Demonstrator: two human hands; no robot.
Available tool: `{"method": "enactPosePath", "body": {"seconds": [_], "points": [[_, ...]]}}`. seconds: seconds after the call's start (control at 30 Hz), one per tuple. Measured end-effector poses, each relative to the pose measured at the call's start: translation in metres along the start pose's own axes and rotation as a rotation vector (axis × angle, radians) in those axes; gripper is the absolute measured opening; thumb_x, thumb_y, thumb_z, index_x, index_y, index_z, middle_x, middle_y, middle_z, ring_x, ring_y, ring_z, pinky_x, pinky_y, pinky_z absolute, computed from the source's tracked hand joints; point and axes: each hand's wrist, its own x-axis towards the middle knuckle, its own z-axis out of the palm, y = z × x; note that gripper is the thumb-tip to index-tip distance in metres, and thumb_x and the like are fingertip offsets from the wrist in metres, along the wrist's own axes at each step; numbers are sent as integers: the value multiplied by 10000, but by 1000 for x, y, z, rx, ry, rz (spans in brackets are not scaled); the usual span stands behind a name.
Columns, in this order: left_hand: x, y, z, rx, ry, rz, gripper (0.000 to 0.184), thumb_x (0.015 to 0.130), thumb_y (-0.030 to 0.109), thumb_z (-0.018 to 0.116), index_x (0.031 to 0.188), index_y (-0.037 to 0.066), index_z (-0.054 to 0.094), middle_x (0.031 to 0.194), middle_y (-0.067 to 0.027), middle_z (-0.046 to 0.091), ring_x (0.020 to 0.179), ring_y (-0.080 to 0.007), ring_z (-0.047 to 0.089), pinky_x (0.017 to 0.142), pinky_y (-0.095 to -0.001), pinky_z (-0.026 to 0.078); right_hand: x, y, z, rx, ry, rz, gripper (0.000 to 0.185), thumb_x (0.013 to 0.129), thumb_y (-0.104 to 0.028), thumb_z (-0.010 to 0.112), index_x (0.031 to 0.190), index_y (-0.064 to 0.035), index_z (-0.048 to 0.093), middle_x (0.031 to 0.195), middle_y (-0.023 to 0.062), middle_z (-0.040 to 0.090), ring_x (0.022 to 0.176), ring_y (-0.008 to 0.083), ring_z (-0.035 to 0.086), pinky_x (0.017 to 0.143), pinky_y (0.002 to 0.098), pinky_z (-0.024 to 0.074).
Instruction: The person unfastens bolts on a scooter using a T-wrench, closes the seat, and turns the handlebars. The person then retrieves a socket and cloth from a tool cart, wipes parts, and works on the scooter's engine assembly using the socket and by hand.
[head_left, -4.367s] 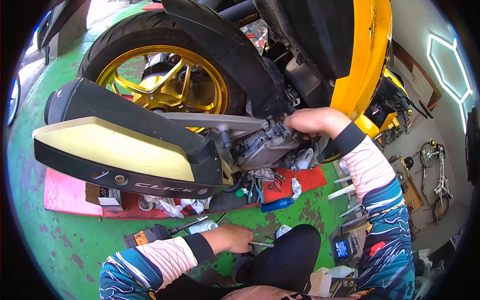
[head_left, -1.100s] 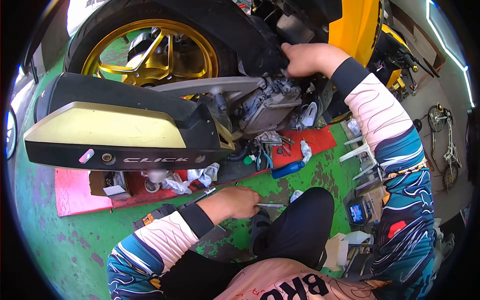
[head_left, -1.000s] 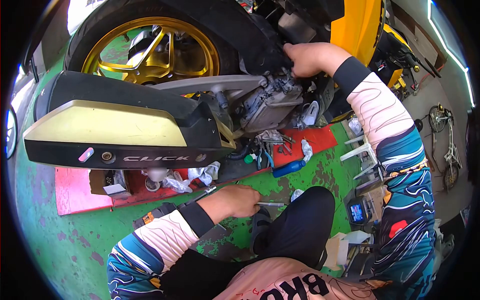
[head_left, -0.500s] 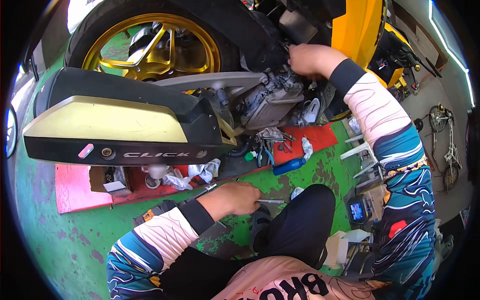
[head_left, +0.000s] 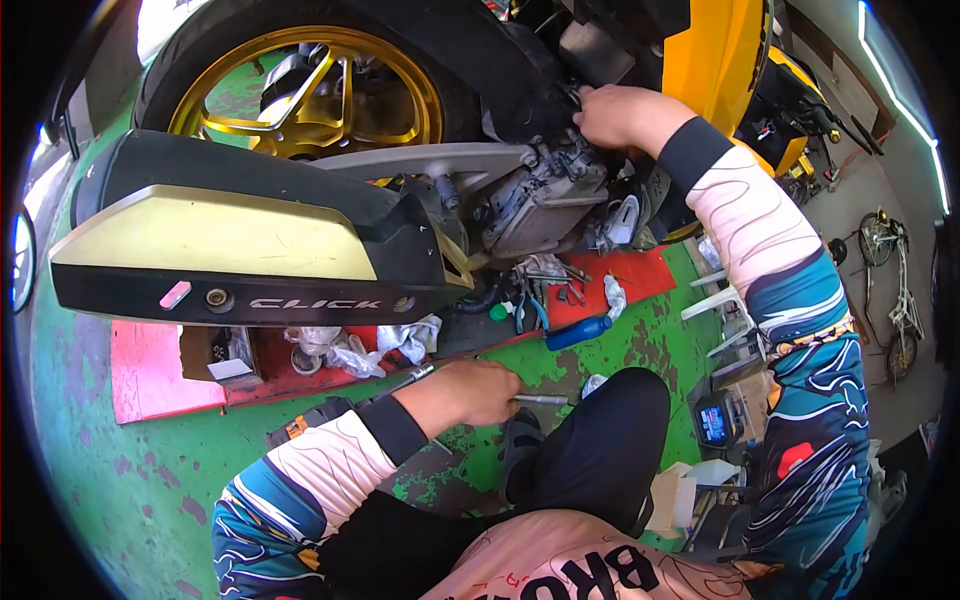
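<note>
My left hand (head_left: 483, 393) is closed around a thin metal rod (head_left: 543, 399), which sticks out to the right in front of my knee. Against the top of the grey engine (head_left: 545, 205), beside the black plastic cover, is my right hand (head_left: 618, 118). Its fingers are bent in a pinch, and what lies between them is hidden. The black and pale gold exhaust (head_left: 215, 230) stretches left from the engine. Behind it is the rear wheel with its gold rim (head_left: 432, 100).
On the red mat (head_left: 640, 275) are pliers (head_left: 530, 312), a blue bottle (head_left: 578, 333), crumpled plastic and an open box (head_left: 233, 358). A power tool (head_left: 308, 420) lies on the green floor beside my left forearm. A white stand (head_left: 722, 310) and bodywork (head_left: 705, 80) are to the right.
Compared with the oldest frame, my right hand has shifted up along the engine toward the black cover, and the view has shifted. My left hand keeps the rod. Little differs in the last half second.
</note>
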Motion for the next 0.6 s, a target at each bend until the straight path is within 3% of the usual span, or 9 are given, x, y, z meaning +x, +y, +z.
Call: {"method": "enactPosePath", "body": {"seconds": [0.1,0.4,0.5,0.6], "points": [[0,0,1,-3,2,-2,365,930,327,527,1103,24,634,1011,-206,681,1033,-371,630,931,-471,474,2,7,9,-62,184,-205,498,927,-248,570,1296,69,464,1112,255,663,1114,401,605,928,423,480],[-7,3,-6,-8,-12,-19,356,933,315,520,1109,24,628,1016,-221,677,1032,-373,629,935,-473,473,20,9,23,-240,139,-231,467,957,-240,488,1292,85,471,1146,272,644,1108,402,604,921,430,485],[-9,3,-6,-12,-5,-21,359,935,315,518,1124,30,626,1023,-223,676,1034,-375,628,937,-473,472,12,7,30,-229,326,-255,401,955,-223,459,1225,52,570,1131,245,659,1103,396,609,923,440,487],[-10,5,-7,-10,3,-24,352,926,310,523,1119,39,640,1043,-210,676,1046,-371,626,936,-470,476,45,13,34,-313,293,-373,356,943,-207,455,1132,27,646,1122,220,672,1084,383,624,910,438,498]]}}
